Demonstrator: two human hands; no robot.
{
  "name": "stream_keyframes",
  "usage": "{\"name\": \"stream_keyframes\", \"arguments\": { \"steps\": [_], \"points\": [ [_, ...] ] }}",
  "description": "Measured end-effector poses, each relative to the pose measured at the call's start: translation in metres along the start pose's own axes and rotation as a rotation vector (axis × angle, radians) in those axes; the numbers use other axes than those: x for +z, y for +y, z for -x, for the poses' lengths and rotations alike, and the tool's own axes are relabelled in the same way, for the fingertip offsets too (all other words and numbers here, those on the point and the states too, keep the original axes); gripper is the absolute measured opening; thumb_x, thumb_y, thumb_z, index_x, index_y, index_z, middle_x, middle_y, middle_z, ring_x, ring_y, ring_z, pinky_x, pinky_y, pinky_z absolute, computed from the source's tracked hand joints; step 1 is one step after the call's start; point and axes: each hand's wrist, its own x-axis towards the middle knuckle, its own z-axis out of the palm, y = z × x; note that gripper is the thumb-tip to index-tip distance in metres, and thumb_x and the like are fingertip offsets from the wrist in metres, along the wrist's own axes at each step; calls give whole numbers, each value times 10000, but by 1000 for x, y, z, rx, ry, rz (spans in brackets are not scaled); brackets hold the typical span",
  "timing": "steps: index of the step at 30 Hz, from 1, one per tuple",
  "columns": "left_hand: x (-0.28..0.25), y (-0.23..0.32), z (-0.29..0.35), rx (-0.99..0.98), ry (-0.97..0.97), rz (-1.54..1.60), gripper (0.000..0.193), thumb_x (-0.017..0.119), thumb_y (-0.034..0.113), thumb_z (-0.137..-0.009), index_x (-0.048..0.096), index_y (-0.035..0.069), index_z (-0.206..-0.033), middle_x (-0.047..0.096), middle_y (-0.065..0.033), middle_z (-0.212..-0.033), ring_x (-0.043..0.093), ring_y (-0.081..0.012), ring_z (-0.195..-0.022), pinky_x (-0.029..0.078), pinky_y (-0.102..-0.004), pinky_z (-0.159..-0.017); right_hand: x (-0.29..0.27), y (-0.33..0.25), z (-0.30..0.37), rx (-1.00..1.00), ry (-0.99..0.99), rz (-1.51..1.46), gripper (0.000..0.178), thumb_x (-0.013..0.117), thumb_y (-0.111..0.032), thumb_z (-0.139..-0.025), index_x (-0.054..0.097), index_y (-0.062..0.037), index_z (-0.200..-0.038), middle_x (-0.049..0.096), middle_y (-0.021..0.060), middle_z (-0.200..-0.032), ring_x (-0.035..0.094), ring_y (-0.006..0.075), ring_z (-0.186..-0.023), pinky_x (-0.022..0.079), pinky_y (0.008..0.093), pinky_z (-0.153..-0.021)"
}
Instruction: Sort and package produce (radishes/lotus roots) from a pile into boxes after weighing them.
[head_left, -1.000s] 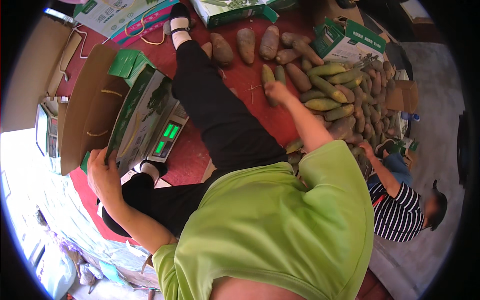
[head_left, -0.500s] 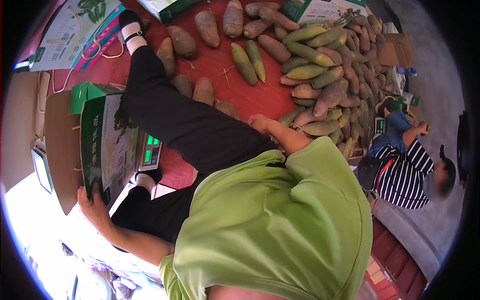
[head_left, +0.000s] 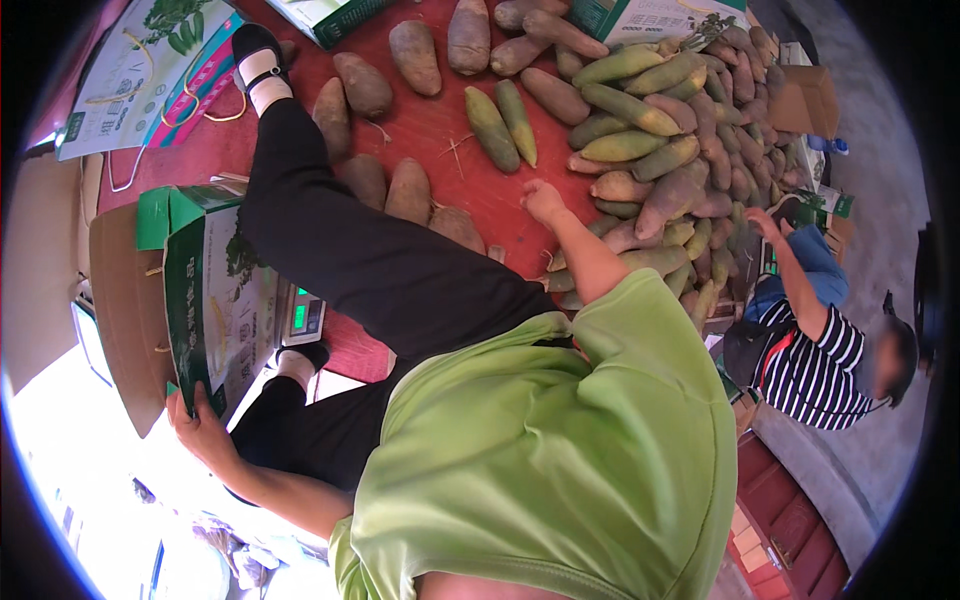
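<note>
My left hand (head_left: 203, 430) grips the lower edge of a green and white carton (head_left: 225, 300), thumb and fingers closed on its wall. The carton stands on a scale (head_left: 303, 314) with a lit green display and has a brown flap open. Out over the red surface, my right hand (head_left: 543, 200) hangs with its fingers curled in, and nothing shows in it. Just beyond it lie two green radishes (head_left: 490, 130) side by side. A big pile of green and reddish-brown radishes (head_left: 640, 150) rises to its right.
Several brown, soil-covered radishes (head_left: 414, 57) lie across the red surface (head_left: 430, 115). Printed cartons stand at the far left (head_left: 150, 75) and far right (head_left: 660, 22). A person in a striped shirt (head_left: 815, 370) sits beyond the pile on the right. My stretched leg crosses the middle.
My right hand has moved forward and a little right, away from my leg toward the two green radishes. My left hand stays on the carton. The other person has raised an arm toward the pile.
</note>
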Motion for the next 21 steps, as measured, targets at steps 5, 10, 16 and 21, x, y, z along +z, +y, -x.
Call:
{"name": "stream_keyframes", "arguments": {
  "steps": [5,10,16,21],
  "points": [
    [-10,9,6,-69,6,-66,131,612,84,-843,620,-17,-927,582,-128,-880,566,-310,-836,427,-385,-747,-3,-98,-9,-65,344,100,451,725,-174,-725,591,-80,-1145,646,137,-914,616,305,-941,482,371,-859],
    [-8,7,4,-22,38,-98,132,615,87,-842,622,-14,-927,580,-130,-874,568,-309,-829,432,-385,-726,-2,-144,-12,19,410,216,542,748,-238,-706,557,-95,-1194,584,161,-1125,551,306,-1081,442,371,-931],
    [-7,7,4,-48,13,-99,125,626,70,-831,629,-4,-931,593,-117,-889,569,-306,-822,437,-379,-723,2,-161,-15,34,217,85,710,785,-307,-667,468,-117,-1272,492,162,-1269,494,317,-1160,419,399,-969],
    [-10,16,3,-82,11,-75,119,629,50,-816,634,-1,-923,598,-105,-866,571,-290,-823,439,-362,-725,20,-177,-8,48,30,166,706,796,-333,-655,460,-153,-1250,467,101,-1309,446,304,-1226,426,438,-973]
  ]
}}
